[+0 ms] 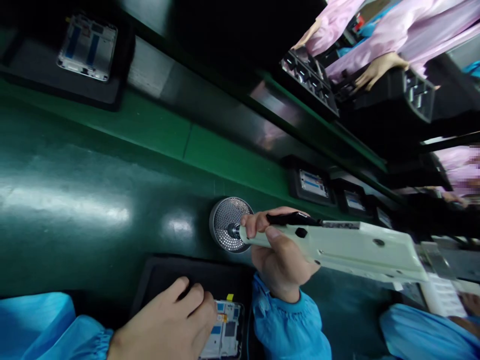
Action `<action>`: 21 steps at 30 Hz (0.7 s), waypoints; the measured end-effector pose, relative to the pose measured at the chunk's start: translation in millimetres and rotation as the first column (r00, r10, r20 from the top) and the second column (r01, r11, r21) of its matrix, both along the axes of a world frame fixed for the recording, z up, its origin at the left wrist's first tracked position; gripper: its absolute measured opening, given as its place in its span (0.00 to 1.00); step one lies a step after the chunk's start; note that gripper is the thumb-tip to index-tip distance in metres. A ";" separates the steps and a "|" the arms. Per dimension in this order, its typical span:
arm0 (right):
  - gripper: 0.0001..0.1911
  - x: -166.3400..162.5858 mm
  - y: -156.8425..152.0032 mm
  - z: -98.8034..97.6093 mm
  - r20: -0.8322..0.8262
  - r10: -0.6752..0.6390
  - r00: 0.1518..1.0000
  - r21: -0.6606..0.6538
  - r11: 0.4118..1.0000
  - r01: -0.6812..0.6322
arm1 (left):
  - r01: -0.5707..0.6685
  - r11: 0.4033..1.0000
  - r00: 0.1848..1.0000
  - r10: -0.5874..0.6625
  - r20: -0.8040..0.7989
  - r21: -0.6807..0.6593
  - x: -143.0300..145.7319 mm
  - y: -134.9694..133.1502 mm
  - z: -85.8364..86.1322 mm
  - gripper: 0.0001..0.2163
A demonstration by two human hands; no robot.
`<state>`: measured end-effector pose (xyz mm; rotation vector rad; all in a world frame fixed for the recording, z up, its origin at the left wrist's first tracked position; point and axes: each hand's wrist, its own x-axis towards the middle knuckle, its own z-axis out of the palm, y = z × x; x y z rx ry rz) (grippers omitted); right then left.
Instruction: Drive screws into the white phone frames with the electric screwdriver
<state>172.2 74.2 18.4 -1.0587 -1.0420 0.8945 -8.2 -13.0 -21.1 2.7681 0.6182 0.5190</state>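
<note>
My right hand [283, 252] is closed around a pale green electric screwdriver [352, 250] with a black lever along its side. The tool lies nearly level, and its tip end reaches into a round metal dish [228, 217] with a perforated surface. My left hand [174, 320] rests with bent, slightly parted fingers over the left part of a phone frame [228, 330], whose right side shows small parts, blue strips and a yellow tab. Its fingertips are partly hidden. The frame sits in a black tray [161, 270] at the table's near edge.
Another phone frame [88, 47] lies on a black tray at upper left. Several more trays, such as a black tray [309, 182], line the strip at right. Across the line, a co-worker's hand [382, 70] in a pink sleeve touches a black box. A blue sleeve [427, 330] is at lower right.
</note>
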 end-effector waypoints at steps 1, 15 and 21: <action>0.08 0.3 -0.2 0.4 -0.002 0.001 1.000 0.003 1.000 -0.001 | -0.001 1.000 1.000 0.001 -0.002 -0.002 0.2 0.0 -0.3 0.14; 0.10 35.8 -29.2 74.6 -0.010 -0.164 0.986 0.009 0.986 0.164 | -0.004 0.998 1.000 0.003 -0.025 -0.056 -1.7 0.3 3.4 0.26; 0.10 19.5 -51.9 69.0 0.016 -0.148 0.989 -0.051 0.988 0.148 | -0.077 0.987 0.996 0.071 -0.047 -0.144 -6.7 -7.3 5.0 0.31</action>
